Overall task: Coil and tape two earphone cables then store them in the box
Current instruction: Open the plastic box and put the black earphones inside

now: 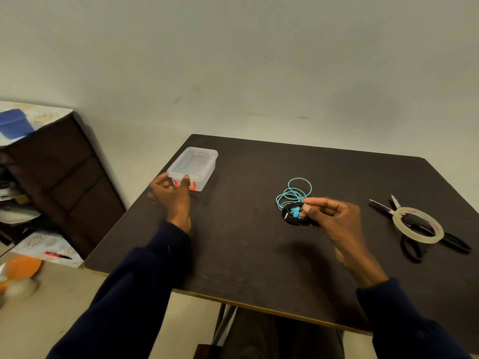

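Nearest, our right hand (334,221) pinches the black coil (291,219), and the teal cable (291,195) loops loosely just beyond its fingertips. Farther off, our left hand (173,198) curls round the near end of the lidded box (208,172) at its red latch (193,187). Those teal loops look slack; lifted across, they may spring apart or catch under the lid.

Dark table (246,242) with box (193,164), scissors (412,251), tape roll (421,238)
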{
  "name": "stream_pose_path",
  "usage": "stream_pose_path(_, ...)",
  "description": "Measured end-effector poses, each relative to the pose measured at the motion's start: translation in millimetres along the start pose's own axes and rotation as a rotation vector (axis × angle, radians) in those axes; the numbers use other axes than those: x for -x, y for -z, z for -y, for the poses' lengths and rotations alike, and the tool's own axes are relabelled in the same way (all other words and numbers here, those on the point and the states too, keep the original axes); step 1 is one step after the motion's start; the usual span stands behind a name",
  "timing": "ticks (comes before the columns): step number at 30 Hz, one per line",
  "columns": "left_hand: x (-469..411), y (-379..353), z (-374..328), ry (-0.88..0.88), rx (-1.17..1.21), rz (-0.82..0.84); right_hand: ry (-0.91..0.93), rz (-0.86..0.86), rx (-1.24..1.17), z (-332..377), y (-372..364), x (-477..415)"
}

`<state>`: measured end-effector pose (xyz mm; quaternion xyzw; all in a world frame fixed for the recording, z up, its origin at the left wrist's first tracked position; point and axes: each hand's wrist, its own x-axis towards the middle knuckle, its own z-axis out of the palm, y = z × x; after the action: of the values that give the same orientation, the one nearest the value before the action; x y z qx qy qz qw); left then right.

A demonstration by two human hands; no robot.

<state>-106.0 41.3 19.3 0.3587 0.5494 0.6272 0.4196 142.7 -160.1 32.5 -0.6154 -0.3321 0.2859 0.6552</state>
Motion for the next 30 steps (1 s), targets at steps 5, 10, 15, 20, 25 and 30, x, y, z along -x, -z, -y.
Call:
stream_pose_path(5, -37, 1, 6, -0.078, -0.288, 0.105, -0.016, 0.025, -0.01, -2, -5, 0)
stream_pose_path(10, -54, -7, 5, 0.034, -0.179, 0.231, -0.024, 0.019, -0.009, 2, 0, -1)
stream_pose_path(15, -48, -8, -4, 0.11, -0.19, 0.247, -0.034, 0.0, -0.012, 6, 6, -3)
stream_pose_path(20, -35, 12, -2, 0.151, -0.243, 0.352, -0.034, -0.01, -0.003, 7, 13, -3)
stream_pose_path(25, -6, 42, -5, 0.158, -0.257, 0.59, -0.036, -0.012, -0.001, 12, 24, 3)
stream_pose_path(30, 26, 49, -12, 0.259, -0.228, 0.947, -0.057, -0.034, -0.04, 16, 43, 16)
